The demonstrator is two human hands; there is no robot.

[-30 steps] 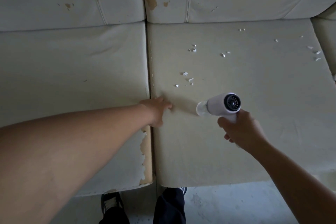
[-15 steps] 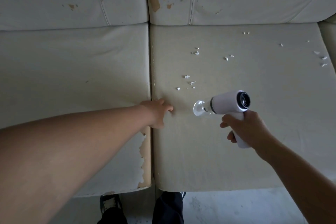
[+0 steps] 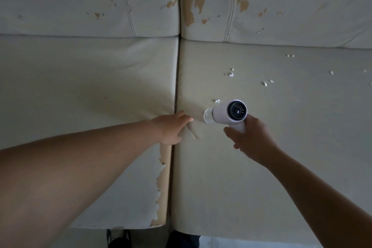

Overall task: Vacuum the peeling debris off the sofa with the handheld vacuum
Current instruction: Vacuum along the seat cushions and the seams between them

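Nudged the handheld vacuum (image 3: pixel 231 113) left and up over the last second, so its clear nozzle sat nearer the seam and a couple of the closest flakes seemed gone; camera had dipped closer too. Right hand (image 3: pixel 248 137) wrapped tight round the vacuum's handle, back vent facing the camera, nozzle low over the right seat cushion (image 3: pixel 261 167), couldn't tell if actually touching. Left hand (image 3: pixel 171 129) hadn't shifted, pressed flat with fingers together right at the seam (image 3: pixel 176 86), bunching the leather into a small crease. Just past the vacuum, one flake (image 3: pixel 217 101) sat beside the body. Farther out, several clusters of peeling debris (image 3: pixel 229 74) lay untouched toward the back and right edge. Looked like early-to-middle going: near patch mostly clear, most of the debris left. Peeled bare spots on the left cushion front (image 3: pixel 161 187) and backrest (image 3: pixel 193 6), no fixing those.
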